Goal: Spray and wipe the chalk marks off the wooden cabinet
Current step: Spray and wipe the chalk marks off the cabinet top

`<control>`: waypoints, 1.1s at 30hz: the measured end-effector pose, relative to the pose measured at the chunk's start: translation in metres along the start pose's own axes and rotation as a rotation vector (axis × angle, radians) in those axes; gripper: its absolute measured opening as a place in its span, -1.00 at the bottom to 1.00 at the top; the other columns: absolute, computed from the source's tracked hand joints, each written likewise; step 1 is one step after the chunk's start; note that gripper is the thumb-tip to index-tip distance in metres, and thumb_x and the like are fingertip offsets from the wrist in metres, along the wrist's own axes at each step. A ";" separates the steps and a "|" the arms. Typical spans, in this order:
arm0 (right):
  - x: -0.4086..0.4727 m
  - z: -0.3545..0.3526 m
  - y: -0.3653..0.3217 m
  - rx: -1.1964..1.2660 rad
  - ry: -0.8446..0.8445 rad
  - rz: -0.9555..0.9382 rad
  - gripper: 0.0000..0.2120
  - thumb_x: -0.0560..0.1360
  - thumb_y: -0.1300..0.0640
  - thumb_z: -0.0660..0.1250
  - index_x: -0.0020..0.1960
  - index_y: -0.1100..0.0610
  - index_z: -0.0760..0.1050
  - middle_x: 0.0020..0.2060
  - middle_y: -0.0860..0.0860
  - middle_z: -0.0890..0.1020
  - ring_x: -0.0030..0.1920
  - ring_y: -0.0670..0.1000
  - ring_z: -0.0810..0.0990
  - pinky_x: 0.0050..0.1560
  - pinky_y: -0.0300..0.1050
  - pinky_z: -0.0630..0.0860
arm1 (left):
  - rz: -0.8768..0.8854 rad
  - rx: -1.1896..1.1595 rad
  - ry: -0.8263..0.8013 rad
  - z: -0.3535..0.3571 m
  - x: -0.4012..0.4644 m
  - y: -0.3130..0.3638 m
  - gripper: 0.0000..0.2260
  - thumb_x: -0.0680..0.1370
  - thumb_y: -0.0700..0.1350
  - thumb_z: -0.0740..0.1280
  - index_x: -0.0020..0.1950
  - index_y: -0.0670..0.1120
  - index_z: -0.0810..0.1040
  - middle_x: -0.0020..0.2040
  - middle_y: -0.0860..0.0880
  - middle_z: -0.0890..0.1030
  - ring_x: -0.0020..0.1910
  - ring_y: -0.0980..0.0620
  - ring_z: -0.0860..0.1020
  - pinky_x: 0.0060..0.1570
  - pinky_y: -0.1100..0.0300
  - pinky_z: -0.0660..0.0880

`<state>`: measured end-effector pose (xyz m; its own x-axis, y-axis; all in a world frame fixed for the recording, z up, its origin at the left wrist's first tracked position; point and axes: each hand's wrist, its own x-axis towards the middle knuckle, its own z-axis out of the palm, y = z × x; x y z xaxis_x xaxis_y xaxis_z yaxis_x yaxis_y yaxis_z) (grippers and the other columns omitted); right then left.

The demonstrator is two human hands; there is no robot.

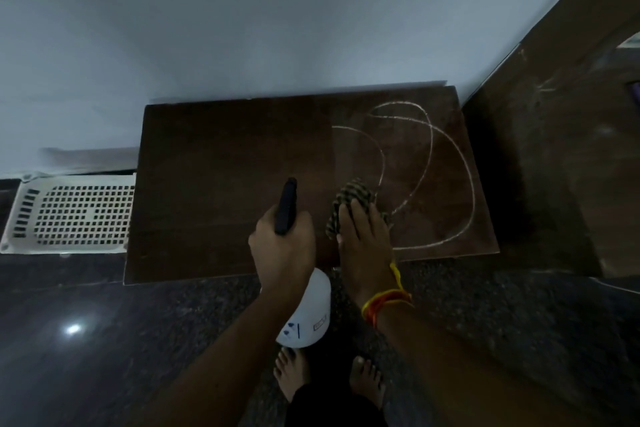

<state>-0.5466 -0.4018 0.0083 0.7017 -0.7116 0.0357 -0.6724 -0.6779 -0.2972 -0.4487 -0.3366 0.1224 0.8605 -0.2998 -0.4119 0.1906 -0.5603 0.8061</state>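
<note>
While the left hand (282, 246) curls round the spray bottle (304, 308) at the cabinet top's (214, 163) front edge, the right hand (363, 236) presses flat-fingered on a striped cloth (353, 198) — chalk marks (433, 149) loop toward the right edge.

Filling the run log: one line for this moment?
left hand grips sprayer | right hand presses cloth on cabinet | chalk remains on right
</note>
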 end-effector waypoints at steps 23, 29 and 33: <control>0.071 0.004 -0.006 -0.102 0.038 0.011 -0.51 0.47 0.12 0.34 0.37 0.16 0.37 0.33 0.18 0.44 0.33 0.32 0.39 0.22 0.30 0.39 | -0.024 -0.007 -0.128 0.001 0.054 0.042 -0.83 0.55 -0.14 0.29 -0.24 0.00 0.46 -0.32 -0.10 0.52 -0.29 -0.15 0.54 -0.13 -0.15 0.58; 0.064 0.005 -0.011 -0.092 0.053 0.060 -0.48 0.47 0.15 0.36 0.39 0.16 0.33 0.35 0.17 0.42 0.35 0.31 0.36 0.25 0.27 0.39 | -0.042 -0.007 -0.127 0.001 0.061 0.049 -0.83 0.55 -0.15 0.29 -0.24 -0.01 0.46 -0.33 -0.07 0.51 -0.32 -0.09 0.53 -0.18 -0.07 0.58; 0.042 0.004 -0.015 -0.087 0.020 0.061 -0.45 0.45 0.12 0.38 0.40 0.12 0.32 0.36 0.13 0.43 0.37 0.29 0.35 0.25 0.27 0.39 | -0.065 -0.019 -0.140 0.001 0.069 0.057 -0.84 0.56 -0.15 0.29 -0.22 0.00 0.46 -0.33 -0.07 0.53 -0.33 -0.06 0.54 -0.19 -0.03 0.58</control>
<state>-0.5065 -0.4209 0.0100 0.6547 -0.7548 0.0394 -0.7321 -0.6463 -0.2152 -0.3793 -0.3902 0.1392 0.7723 -0.3688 -0.5173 0.2535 -0.5677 0.7832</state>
